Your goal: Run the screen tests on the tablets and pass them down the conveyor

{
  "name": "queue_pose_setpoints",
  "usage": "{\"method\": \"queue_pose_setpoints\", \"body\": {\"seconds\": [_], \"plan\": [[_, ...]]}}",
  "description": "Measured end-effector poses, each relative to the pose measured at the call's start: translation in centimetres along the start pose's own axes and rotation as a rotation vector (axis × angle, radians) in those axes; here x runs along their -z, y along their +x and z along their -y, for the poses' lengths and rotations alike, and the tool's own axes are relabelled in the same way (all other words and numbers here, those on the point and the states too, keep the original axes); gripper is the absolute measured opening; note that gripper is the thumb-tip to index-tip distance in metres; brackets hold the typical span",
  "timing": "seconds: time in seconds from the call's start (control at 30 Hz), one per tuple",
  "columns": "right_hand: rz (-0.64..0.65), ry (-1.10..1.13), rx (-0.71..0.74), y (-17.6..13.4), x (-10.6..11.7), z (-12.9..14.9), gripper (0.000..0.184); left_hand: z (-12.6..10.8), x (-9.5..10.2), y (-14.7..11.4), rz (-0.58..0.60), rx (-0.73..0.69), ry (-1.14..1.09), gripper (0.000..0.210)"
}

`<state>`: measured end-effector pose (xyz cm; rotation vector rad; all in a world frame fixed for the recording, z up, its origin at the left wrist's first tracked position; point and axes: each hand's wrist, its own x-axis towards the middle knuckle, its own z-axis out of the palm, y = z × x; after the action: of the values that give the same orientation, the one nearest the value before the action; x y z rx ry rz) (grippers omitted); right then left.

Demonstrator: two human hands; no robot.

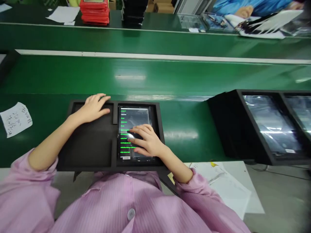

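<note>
A black two-compartment foam tray (87, 142) lies in front of me on the green bench. In its right compartment rests a tablet (136, 115), its dark screen lit with a column of green text lines. My right hand (147, 140) is over that screen with fingers spread; whether a fingertip touches the glass I cannot tell. The palm hides part of the display. My left hand (94, 108) lies over the upper part of the left compartment, fingers stretched apart near the back rim, holding nothing.
To the right stand stacked black trays (245, 129) with film-covered tablets. A handwritten paper (16, 119) lies at left. Along the back shelf are a red stack (94, 13), a black stack (133, 13) and clear trays (191, 22). A co-worker's blue sleeve (262, 6) shows at upper right.
</note>
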<state>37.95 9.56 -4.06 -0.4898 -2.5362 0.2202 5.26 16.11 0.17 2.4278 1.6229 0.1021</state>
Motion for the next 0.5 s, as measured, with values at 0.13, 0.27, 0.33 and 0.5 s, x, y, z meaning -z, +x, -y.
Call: {"method": "queue_pose_setpoints", "body": {"seconds": [0.13,0.27,0.33,0.5], "plan": [[0.056,-0.034,-0.026,-0.7,-0.3,0.7,0.053,2.1,-1.8,3.9,0.005,0.179,0.097,0.043],[0.040,-0.111,-0.072,-0.3,0.8,0.4,0.051,2.3,-2.5,3.6,0.016,0.149,0.260,0.045],[-0.071,-0.082,-0.108,0.5,1.9,-0.6,0.057,2.3,-2.5,3.3,0.020,0.161,0.284,0.047],[-0.155,0.068,-0.202,3.3,2.6,-4.8,0.068,2.3,-2.5,3.2,0.012,0.180,0.266,0.047]]}}
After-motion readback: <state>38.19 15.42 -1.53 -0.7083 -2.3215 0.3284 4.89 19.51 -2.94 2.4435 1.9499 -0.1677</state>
